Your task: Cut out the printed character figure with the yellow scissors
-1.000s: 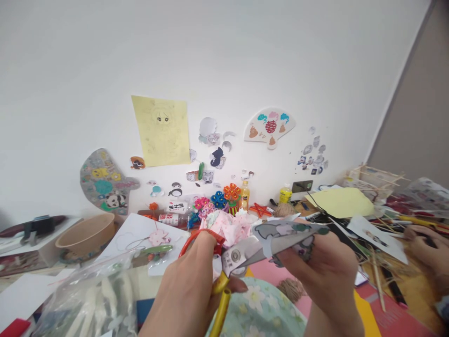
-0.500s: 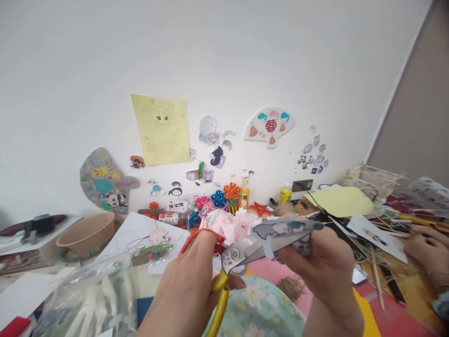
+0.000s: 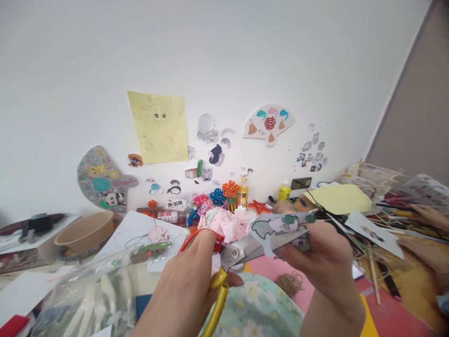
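while the scissors [image 3: 235, 253] are lying across the printed cutout [image 3: 280, 225]: both of the person's hands are working together in the air, over the middle of the worktop [image 3: 414, 290].
cutout: it is being held clear of the worktop, with its grey and green print showing and one pale lobe drooping in front of the blade.
left hand [image 3: 191, 267]: it is curling closely around the scissors, the thumb resting at the red loop [image 3: 218, 237] and the fingers wrapping by the yellow handle [image 3: 221, 299].
right hand [image 3: 326, 267]: it is pinching the cutout's right end with hardly any gap; some fingers are hiding behind.
blade gap: the cutout is covering part of the metal, so i cannot tell how far apart the blades are standing.
cutting well: judging by the pose, snipping is the step in hand; good work is probably meaning short bites near the pivot, turning the paper rather than the scissors. the tips are pointing toward the right fingers, so gripping off the blades' line is looking wiser.
left wrist: the forearm is slanting up from the worktop's front edge, back of the hand facing the camera.
right wrist: it is bending inward, the forearm rising steeply from the front edge.
around: a pink fabric bundle [image 3: 228, 224] is lying behind the scissors, toward the back edge; a co-worker's hand [image 3: 435, 217] is showing by the right edge.
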The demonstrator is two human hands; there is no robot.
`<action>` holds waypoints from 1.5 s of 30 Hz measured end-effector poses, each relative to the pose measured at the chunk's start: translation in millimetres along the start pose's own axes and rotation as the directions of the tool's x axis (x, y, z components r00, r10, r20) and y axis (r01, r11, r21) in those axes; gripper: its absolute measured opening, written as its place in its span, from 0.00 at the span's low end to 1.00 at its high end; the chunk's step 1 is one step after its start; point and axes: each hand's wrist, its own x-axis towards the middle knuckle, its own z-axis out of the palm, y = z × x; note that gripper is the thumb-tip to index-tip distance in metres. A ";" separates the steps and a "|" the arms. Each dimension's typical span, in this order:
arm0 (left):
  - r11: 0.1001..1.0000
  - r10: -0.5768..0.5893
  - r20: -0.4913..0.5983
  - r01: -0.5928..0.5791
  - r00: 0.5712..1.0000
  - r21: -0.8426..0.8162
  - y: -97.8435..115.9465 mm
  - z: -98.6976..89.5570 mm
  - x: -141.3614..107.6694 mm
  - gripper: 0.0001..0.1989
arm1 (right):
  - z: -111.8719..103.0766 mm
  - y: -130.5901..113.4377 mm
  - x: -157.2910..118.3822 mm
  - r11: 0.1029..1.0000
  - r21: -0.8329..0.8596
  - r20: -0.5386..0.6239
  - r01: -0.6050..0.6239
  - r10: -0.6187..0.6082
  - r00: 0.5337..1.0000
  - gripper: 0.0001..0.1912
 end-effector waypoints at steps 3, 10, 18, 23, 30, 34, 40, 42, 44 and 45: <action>1.000 0.012 -0.009 -0.012 1.000 -0.005 0.2 1.1 0.4 0.07 | -2.0 1.4 -1.9 1.000 -0.002 0.026 -0.021 0.021 0.999 0.11; 0.999 0.045 -0.039 -0.045 0.998 -0.012 -0.4 4.0 0.1 0.06 | -6.1 5.2 -2.7 0.999 -0.031 0.032 0.032 -0.031 0.999 0.11; 0.998 0.066 -0.021 -0.066 0.998 -0.009 0.8 4.0 1.2 0.08 | -8.5 6.5 -1.3 0.998 -0.016 0.049 0.062 -0.061 0.997 0.13; 1.000 0.030 -0.011 -0.030 0.999 0.001 1.5 3.5 -1.6 0.08 | -8.8 8.0 -3.8 0.999 -0.026 0.038 0.037 -0.036 0.999 0.13; 1.000 -0.012 0.011 0.011 1.000 0.007 5.1 1.2 4.9 0.12 | -2.2 7.6 -1.5 0.999 0.030 -0.005 -0.016 0.016 1.000 0.09; 1.000 0.004 0.040 -0.005 0.999 0.021 2.0 2.4 17.7 0.12 | 10.6 17.3 0.4 0.991 0.040 -0.014 -0.125 0.126 0.992 0.09; 0.991 0.111 -0.020 -0.109 0.994 0.074 -12.7 4.6 31.0 0.11 | 41.2 45.9 1.9 0.930 0.259 -0.027 -0.261 0.277 0.961 0.13; 0.989 0.139 -0.056 -0.136 0.989 0.049 -18.3 6.0 33.4 0.12 | 48.3 49.7 2.4 0.929 0.269 -0.036 -0.254 0.273 0.961 0.14; 0.988 0.156 -0.072 -0.156 0.985 -0.007 -23.0 8.1 35.4 0.13 | 52.3 49.3 2.9 0.934 0.268 -0.061 -0.236 0.261 0.964 0.14; 0.986 0.160 -0.079 -0.163 0.984 -0.036 -24.7 9.3 36.3 0.13 | 53.4 48.1 3.0 0.937 0.266 -0.076 -0.225 0.253 0.965 0.14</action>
